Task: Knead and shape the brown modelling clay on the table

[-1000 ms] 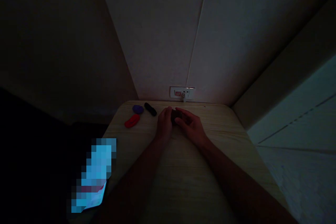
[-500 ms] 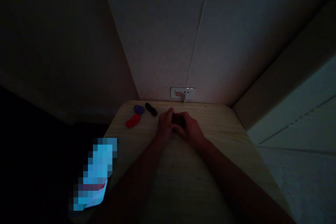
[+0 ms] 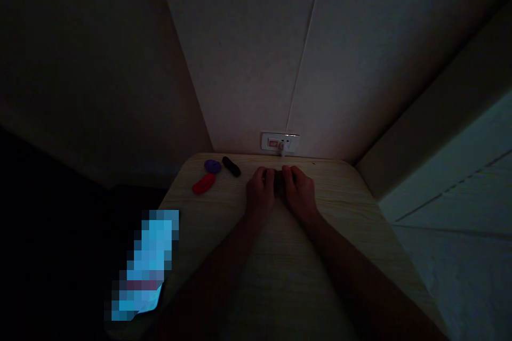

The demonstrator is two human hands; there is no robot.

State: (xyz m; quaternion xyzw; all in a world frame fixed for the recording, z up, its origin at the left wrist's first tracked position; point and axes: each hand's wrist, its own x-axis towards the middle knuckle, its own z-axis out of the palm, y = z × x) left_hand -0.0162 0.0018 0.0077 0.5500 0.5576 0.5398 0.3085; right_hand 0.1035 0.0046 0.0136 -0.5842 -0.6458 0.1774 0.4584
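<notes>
The room is very dark. My left hand (image 3: 261,192) and my right hand (image 3: 299,191) rest side by side on a light wooden table (image 3: 280,266), knuckles up and fingers curled. Between them they pinch a small dark object (image 3: 279,181) that is mostly hidden; I cannot make out what it is. To the left of my hands lie a purple lump (image 3: 212,165), a red lump (image 3: 203,184) and a short black piece (image 3: 231,166), all apart from my fingers.
A white wall socket (image 3: 279,142) with a plug in it sits just behind the table's far edge. A glowing blue screen (image 3: 146,264) lies at the table's near left corner. Pale bedding (image 3: 460,213) runs along the right side.
My hands have drawn level and closer together around the dark object, and my right hand has turned knuckles up. The view has shifted slightly.
</notes>
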